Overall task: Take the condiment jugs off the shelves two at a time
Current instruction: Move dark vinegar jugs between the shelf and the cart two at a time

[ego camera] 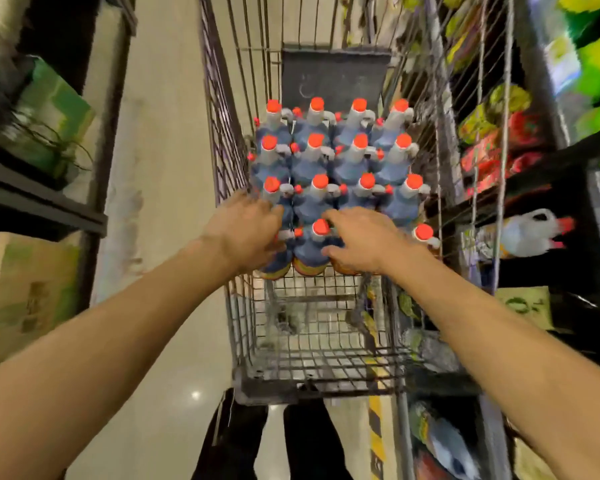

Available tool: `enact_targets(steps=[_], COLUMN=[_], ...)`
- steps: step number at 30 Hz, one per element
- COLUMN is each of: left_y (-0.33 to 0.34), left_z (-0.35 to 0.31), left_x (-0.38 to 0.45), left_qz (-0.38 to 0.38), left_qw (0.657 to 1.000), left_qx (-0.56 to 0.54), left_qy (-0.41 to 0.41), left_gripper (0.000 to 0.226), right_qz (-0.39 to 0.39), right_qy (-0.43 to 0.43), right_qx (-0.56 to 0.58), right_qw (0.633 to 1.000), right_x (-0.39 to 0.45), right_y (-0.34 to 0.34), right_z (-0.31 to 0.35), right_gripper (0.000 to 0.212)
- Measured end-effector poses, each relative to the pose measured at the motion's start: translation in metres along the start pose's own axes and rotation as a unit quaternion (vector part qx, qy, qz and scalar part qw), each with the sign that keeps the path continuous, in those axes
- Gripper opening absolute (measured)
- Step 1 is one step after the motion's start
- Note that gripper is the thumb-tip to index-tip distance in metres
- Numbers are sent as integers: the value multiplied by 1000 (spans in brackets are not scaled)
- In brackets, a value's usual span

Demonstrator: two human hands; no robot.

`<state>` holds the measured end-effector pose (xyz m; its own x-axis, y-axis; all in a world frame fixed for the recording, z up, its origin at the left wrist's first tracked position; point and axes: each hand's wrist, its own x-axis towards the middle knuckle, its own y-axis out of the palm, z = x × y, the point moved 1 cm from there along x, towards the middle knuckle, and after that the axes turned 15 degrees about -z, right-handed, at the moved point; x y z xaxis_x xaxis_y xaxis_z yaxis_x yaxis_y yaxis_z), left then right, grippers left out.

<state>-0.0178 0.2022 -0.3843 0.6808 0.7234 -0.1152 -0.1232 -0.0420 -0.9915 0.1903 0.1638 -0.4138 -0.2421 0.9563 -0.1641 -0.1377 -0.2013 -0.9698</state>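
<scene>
While the jugs [321,188] stand packed in the cart [312,344], both hands [246,233] are spread loosely over the nearest row, nothing gripped. Full jugs are judged heavy and stiff; the neck handles are best hooked.

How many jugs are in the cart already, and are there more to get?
Three full rows of four red-capped jugs already stand in the cart. Both hands, the left hand and the right hand, are down on the nearest, fourth row. At least one more jug waits on the shelf at right, so the job isn't finished.
</scene>
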Motion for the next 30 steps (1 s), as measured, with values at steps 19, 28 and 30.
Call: enact_targets(steps=[19, 28, 30], left_y=[47, 39, 43], left_z=[-23, -83, -96], left_x=[5, 0, 4], left_qz=[73, 83, 97], left_qw=[997, 990, 987], left_qx=[-30, -79, -102], left_qy=[-12, 85, 83], left_gripper=[18, 5, 15], right_qz=[-56, -85, -53], right_qy=[-14, 97, 144], right_qx=[9, 75, 75], right_qw=[998, 989, 985], right_x=[-43, -110, -117], right_y=[20, 34, 39], right_z=[20, -9, -19], right_gripper=[24, 32, 30])
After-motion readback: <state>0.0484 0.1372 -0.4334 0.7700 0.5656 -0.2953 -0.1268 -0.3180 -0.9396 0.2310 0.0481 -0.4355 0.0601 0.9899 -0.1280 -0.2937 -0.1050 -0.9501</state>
